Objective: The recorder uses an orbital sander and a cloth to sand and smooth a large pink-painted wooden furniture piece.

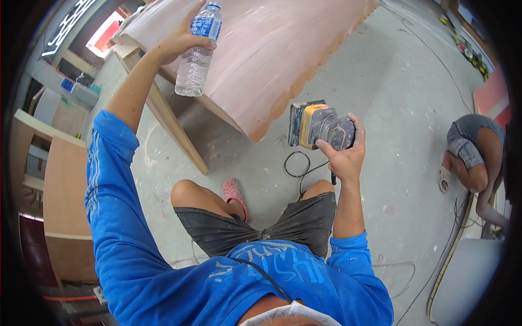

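Observation:
My left hand (182, 44) is raised at the upper left, its fingers wrapped round a clear plastic water bottle (191, 72) with a blue label and blue cap. The bottle stands nearly upright in front of a pale pinkish panel with a scalloped edge (255, 60). On the right, my right hand (348, 152) grips a dusty orange and black electric sander (322, 126) by its rounded top. Its flat pad faces left, apart from the panel. A dark cord (298, 174) hangs from the sander and loops near the floor.
A wooden trestle leg (174, 122) stands below the panel. Another person (473, 146) crouches at the far right beside a white panel (467, 277). Cables (435, 261) run over the grey, paint-spotted floor (402, 179). Wooden furniture parts (65, 190) stand at the left.

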`<state>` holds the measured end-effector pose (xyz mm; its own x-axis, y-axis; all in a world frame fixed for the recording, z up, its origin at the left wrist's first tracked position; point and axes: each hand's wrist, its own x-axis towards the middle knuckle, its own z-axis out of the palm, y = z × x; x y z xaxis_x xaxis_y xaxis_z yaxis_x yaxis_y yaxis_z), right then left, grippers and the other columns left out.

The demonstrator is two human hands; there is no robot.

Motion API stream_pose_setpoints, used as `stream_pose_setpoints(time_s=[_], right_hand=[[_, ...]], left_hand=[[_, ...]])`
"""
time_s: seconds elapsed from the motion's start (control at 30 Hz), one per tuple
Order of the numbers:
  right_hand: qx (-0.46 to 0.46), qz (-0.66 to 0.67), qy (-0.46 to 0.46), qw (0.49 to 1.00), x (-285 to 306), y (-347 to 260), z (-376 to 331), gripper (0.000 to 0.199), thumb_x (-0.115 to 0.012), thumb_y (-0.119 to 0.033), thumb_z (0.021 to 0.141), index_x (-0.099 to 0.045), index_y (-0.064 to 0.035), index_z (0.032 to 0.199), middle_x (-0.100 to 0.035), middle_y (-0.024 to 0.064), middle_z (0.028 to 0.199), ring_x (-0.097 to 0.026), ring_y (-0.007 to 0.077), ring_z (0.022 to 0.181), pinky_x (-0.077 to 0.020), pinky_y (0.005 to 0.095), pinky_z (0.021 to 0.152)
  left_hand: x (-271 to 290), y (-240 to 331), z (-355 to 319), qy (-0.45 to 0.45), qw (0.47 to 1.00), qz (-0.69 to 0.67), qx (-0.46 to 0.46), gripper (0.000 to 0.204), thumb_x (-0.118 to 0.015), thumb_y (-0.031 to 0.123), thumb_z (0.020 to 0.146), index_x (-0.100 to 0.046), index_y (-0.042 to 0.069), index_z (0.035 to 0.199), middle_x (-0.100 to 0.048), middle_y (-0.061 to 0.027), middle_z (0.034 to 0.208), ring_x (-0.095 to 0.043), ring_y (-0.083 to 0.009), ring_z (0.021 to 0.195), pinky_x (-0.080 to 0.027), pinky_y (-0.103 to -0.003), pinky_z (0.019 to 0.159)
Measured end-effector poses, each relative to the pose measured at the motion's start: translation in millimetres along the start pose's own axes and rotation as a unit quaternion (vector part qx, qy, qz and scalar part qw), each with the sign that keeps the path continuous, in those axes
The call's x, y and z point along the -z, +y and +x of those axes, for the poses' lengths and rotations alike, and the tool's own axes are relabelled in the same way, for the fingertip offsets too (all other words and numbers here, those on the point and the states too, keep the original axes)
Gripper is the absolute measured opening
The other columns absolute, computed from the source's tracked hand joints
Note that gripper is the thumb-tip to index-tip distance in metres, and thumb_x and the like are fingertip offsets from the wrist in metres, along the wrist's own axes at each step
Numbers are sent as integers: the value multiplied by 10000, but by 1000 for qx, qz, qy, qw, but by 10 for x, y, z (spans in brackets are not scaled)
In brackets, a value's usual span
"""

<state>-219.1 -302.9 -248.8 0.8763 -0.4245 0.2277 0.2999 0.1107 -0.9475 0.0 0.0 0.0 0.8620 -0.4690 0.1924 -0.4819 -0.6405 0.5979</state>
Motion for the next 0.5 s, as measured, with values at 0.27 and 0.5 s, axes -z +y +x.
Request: stream_pose_setpoints(time_s=[0.27, 0.5], right_hand=[[43, -167, 34, 984, 35, -47, 54, 880, -893, -69, 564, -508, -91, 1354, -516, 92, 1142, -579, 239, 1046, -516, 369, 901], [21, -161, 49, 985, 46, 5, 36, 882, -892, -69, 568, -503, -97, 1359, -512, 95, 1137, -580, 239, 1051, -518, 368, 901]], left_hand=[[294, -295, 800, -47, 998, -28, 40, 1001, -745, 123, 677, -300, 204, 1570, -523, -108, 1323, -565, -205, 1097, -464, -320, 958], [248, -301, 806, -60, 996, 31, 50, 989, -746, 160, 670, -321, 210, 1561, -520, -122, 1335, -524, -241, 1186, -400, -343, 1049]])
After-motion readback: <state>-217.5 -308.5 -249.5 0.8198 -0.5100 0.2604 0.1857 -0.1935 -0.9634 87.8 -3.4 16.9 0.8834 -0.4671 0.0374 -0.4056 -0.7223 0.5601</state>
